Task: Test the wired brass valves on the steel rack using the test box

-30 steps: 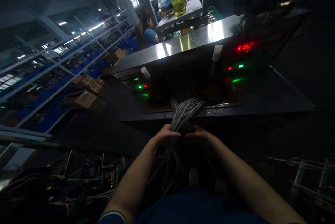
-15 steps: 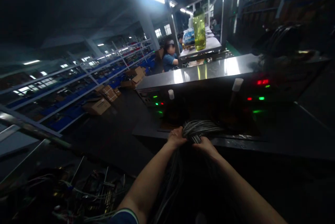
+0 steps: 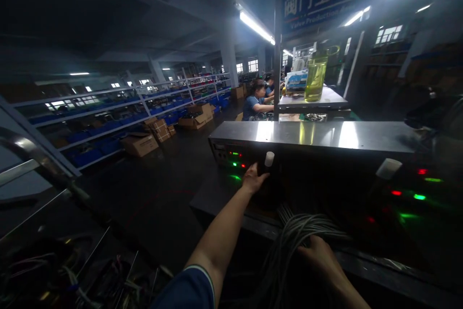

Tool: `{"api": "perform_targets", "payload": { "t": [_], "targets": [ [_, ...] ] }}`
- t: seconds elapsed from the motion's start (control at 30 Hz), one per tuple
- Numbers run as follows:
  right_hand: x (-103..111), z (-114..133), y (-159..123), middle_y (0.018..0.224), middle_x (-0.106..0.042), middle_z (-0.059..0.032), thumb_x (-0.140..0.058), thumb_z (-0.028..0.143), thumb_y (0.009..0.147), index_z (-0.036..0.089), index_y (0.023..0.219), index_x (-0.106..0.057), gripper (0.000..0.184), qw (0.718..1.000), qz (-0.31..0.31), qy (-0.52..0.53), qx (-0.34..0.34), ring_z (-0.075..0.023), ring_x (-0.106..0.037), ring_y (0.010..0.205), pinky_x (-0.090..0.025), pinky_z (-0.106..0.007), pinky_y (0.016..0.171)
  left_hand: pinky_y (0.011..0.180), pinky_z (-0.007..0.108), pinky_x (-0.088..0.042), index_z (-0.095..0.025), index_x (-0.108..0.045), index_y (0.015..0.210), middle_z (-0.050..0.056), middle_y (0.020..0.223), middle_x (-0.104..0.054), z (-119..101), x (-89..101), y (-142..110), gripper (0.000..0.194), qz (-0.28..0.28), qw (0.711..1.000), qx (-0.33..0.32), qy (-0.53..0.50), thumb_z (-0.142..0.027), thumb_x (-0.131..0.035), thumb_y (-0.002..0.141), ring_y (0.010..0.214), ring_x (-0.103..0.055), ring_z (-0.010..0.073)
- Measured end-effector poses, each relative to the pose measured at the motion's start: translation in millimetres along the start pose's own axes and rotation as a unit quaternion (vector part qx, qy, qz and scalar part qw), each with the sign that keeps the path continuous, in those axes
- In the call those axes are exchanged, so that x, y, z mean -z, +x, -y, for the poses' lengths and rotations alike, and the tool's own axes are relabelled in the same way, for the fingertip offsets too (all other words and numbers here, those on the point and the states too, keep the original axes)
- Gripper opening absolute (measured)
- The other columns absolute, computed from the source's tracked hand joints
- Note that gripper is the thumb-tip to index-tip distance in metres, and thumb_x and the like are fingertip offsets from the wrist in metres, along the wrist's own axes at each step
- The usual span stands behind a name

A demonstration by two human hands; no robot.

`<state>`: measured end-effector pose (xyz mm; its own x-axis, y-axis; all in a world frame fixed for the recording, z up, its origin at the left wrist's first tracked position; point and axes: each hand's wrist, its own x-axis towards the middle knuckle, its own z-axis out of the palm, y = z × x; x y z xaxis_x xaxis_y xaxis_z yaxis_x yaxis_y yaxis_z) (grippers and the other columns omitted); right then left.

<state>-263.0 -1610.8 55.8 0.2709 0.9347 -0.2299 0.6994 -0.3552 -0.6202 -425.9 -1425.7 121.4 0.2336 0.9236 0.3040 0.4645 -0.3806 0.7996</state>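
A thick bundle of grey wires [image 3: 296, 234] lies over the front edge of a dark machine bench [image 3: 224, 193]. My right hand [image 3: 320, 253] is closed around the bundle at its bend. My left hand [image 3: 254, 180] reaches forward to the left white-capped lever [image 3: 269, 159] on the metal control box [image 3: 307, 138]; its fingers are stretched toward the lever's base, holding nothing. A second white-capped lever [image 3: 388, 168] stands to the right.
Red and green lamps [image 3: 237, 164] glow on the box's front. A tall yellow-green bottle [image 3: 315, 80] stands on a table behind, where a person in blue [image 3: 255, 101] works. Shelving with blue bins and cardboard boxes [image 3: 139, 144] lines the left. Tangled wire harnesses [image 3: 72, 275] lie at lower left.
My left hand has let go of the wire bundle and reached forward to the left lever. My right hand keeps hold of the bundle. My view has tilted up.
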Motion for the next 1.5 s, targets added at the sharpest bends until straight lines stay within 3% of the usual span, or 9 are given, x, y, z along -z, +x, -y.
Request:
{"api": "perform_targets", "payload": {
  "t": [0.17, 0.5, 0.7, 0.83, 0.97, 1.1, 1.2, 1.33, 1.5],
  "targets": [
    [-2, -8, 4, 0.102, -0.069, -0.0093, -0.055, 0.033, 0.067, 0.019, 0.09, -0.068, 0.03, 0.999, 0.008, 0.044, 0.029, -0.0273, -0.063, 0.1, -0.048, -0.031, 0.081, 0.077, 0.031, -0.048, -0.015, -0.064, 0.093, 0.01, 0.087, -0.069, -2, -12.5, 7, 0.013, 0.025, 0.999, -0.011, 0.031, -0.023, -0.059, 0.083, 0.086, -0.065, 0.0235],
    [-1, 3, -4, 0.094, -0.071, -0.0096, -0.059, 0.026, 0.065, 0.015, 0.089, -0.07, 0.029, 0.998, -0.013, 0.06, 0.018, -0.0266, -0.064, 0.093, -0.048, -0.031, 0.081, 0.083, 0.028, -0.045, -0.014, -0.061, 0.092, 0.008, 0.089, -0.069, 9, 51.7, 24, 0.013, -0.037, 0.998, -0.012, 0.052, -0.021, -0.05, 0.089, 0.089, -0.064, 0.0186],
    [-2, 4, -6, 0.091, -0.071, -0.0081, -0.061, 0.025, 0.065, 0.016, 0.089, -0.07, 0.028, 0.997, -0.022, 0.069, 0.017, -0.0245, -0.065, 0.091, -0.047, -0.029, 0.079, 0.084, 0.029, -0.046, -0.013, -0.061, 0.095, 0.012, 0.094, -0.069, 32, 36.3, 8, 0.013, -0.04, 0.996, 0.014, 0.081, -0.017, -0.056, 0.084, 0.096, -0.063, 0.0227],
    [-2, 7, -8, 0.093, -0.071, -0.0083, -0.062, 0.025, 0.065, 0.017, 0.091, -0.07, 0.029, 0.998, -0.034, 0.061, 0.012, -0.0247, -0.064, 0.092, -0.047, -0.028, 0.078, 0.089, 0.033, -0.044, -0.01, -0.057, 0.105, 0.016, 0.105, -0.064, 28, 32.4, -1, 0.022, -0.06, 0.994, 0.033, 0.091, -0.02, -0.052, 0.086, 0.105, -0.06, 0.0249],
    [1, 11, -8, 0.093, -0.07, -0.0082, -0.064, 0.027, 0.065, 0.016, 0.09, -0.07, 0.028, 0.998, -0.039, 0.051, -0.007, -0.0235, -0.064, 0.09, -0.046, -0.026, 0.073, 0.102, 0.037, -0.036, -0.008, -0.036, 0.129, 0.02, 0.131, -0.046, 8, 9.7, -63, 0.058, -0.122, 0.989, 0.013, 0.077, -0.034, -0.058, 0.082, 0.126, -0.042, 0.0261],
    [6, 13, -3, 0.077, -0.069, -0.0075, -0.066, 0.025, 0.062, 0.014, 0.078, -0.069, 0.02, 0.998, -0.033, 0.054, -0.02, -0.0202, -0.063, 0.076, -0.043, -0.024, 0.064, 0.108, 0.041, -0.028, -0.008, -0.03, 0.135, 0.019, 0.135, -0.043, -11, -39.7, -153, 0.092, 0.123, 0.986, -0.009, 0.11, -0.037, -0.074, 0.061, 0.129, -0.037, 0.0313],
    [10, 15, -1, 0.07, -0.066, -0.0073, -0.065, 0.021, 0.059, 0.012, 0.071, -0.066, 0.015, 0.997, -0.037, 0.06, -0.025, -0.0192, -0.06, 0.069, -0.041, -0.025, 0.06, 0.105, 0.042, -0.029, -0.007, -0.04, 0.129, 0.02, 0.131, -0.047, -22, -62.8, -178, 0.065, 0.171, 0.963, 0.067, 0.197, -0.017, -0.061, 0.068, 0.127, -0.038, 0.0329],
    [22, 22, -1, 0.072, -0.064, -0.0048, -0.06, 0.013, 0.054, 0.013, 0.072, -0.063, 0.018, 0.993, -0.02, 0.119, 0.008, -0.0177, -0.057, 0.069, -0.041, -0.026, 0.061, 0.079, 0.028, -0.045, -0.013, -0.058, 0.099, 0.012, 0.095, -0.066, -36, -50.2, -150, 0.03, 0.232, 0.946, 0.083, 0.211, -0.008, -0.05, 0.071, 0.093, -0.061, 0.0222],
    [47, 37, -3, 0.055, -0.053, 0.0026, -0.055, 0.016, 0.058, 0.016, 0.066, -0.057, 0.008, 0.972, 0.036, 0.227, 0.052, -0.0097, -0.045, 0.049, -0.035, -0.022, 0.047, 0.069, 0.022, -0.043, -0.016, -0.06, 0.097, 0.008, 0.098, -0.066, -73, -18.2, -91, 0.025, 0.269, 0.934, 0.016, 0.233, -0.012, -0.049, 0.075, 0.09, -0.061, 0.0179]
  ]
}}
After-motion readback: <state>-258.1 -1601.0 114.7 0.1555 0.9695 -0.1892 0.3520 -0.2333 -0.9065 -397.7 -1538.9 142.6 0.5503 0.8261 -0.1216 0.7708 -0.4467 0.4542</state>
